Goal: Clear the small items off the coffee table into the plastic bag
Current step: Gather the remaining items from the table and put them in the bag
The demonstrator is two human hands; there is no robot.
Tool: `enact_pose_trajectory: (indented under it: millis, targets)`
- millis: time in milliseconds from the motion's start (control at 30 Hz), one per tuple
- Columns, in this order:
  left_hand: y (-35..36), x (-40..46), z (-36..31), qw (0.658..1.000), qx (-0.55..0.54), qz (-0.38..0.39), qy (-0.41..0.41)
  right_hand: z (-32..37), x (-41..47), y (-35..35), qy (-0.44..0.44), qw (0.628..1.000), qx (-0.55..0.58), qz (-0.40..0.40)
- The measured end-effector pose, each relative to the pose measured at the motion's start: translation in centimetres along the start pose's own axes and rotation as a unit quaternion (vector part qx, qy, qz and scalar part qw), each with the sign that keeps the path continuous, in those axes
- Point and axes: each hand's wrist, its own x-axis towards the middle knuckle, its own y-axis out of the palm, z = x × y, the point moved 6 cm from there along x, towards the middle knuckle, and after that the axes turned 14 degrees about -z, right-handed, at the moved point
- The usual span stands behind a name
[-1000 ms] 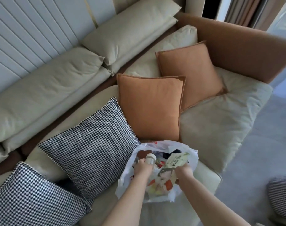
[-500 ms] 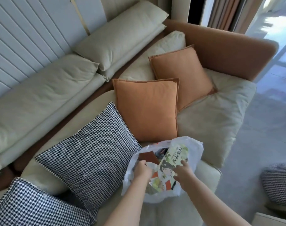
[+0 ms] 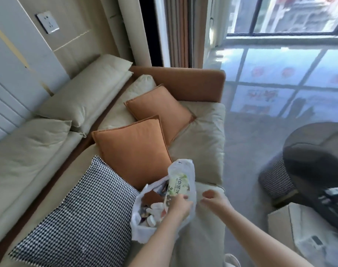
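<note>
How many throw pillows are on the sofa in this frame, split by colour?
Orange pillows: 2, the nearer and the farther
Black-and-white checked pillows: 1
Total: 3 throw pillows on the sofa

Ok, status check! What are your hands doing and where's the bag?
Left hand grips green snack packet at bag mouth. Right hand loosely curled, holding nothing. Plastic bag sits on sofa seat, part-filled. Nothing blocking.
</note>
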Motion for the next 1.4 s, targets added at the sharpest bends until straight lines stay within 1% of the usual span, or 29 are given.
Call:
enact_pose_trajectory:
  millis: [100, 200, 333, 467, 600, 700, 833, 933, 1033, 1200, 1400]
  targets:
    - [2.8, -1.5, -2.6, 0.996, 0.064, 0.034, 0.055, -2.5, -0.8, -3.6, -0.002, 0.999, -0.016, -0.042]
    - [6.1, -3.1, -5.2, 0.983, 0.128, 0.061, 0.117, -5.6, -1.2, -7.0, 0.000, 0.996, -0.048, -0.078]
    - [11.8, -5.5, -7.8, 0.964, 0.176, 0.109, 0.166, -10.4, -1.9, -11.9, 0.014, 0.990, -0.062, -0.126]
    - [18.2, -8.7, -9.5, 0.931, 0.240, 0.144, 0.232, -16.7, -3.2, -16.8, 0.052, 0.983, -0.056, -0.167]
    - [24.7, -12.6, -10.3, 0.909, 0.276, 0.173, 0.261, -23.8, -4.6, -21.1, 0.100, 0.977, -0.030, -0.187]
    - [29.2, -15.4, -11.0, 0.898, 0.288, 0.189, 0.273, -28.8, -5.4, -24.1, 0.129, 0.971, -0.014, -0.199]
    - [34.7, -18.5, -12.1, 0.894, 0.291, 0.201, 0.276, -34.6, -6.1, -28.2, 0.158, 0.962, -0.003, -0.222]
    - [38.6, -20.2, -12.6, 0.889, 0.297, 0.204, 0.282, -38.5, -5.9, -30.6, 0.171, 0.960, -0.013, -0.220]
    - [42.1, -20.7, -12.4, 0.891, 0.300, 0.208, 0.270, -41.9, -4.6, -32.2, 0.178, 0.961, -0.027, -0.211]
    - [46.4, -19.3, -10.8, 0.890, 0.322, 0.215, 0.241, -46.1, -1.2, -32.3, 0.185, 0.964, -0.062, -0.183]
    - [51.7, -14.5, -9.2, 0.891, 0.350, 0.192, 0.217, -50.4, 4.5, -30.5, 0.209, 0.960, -0.083, -0.165]
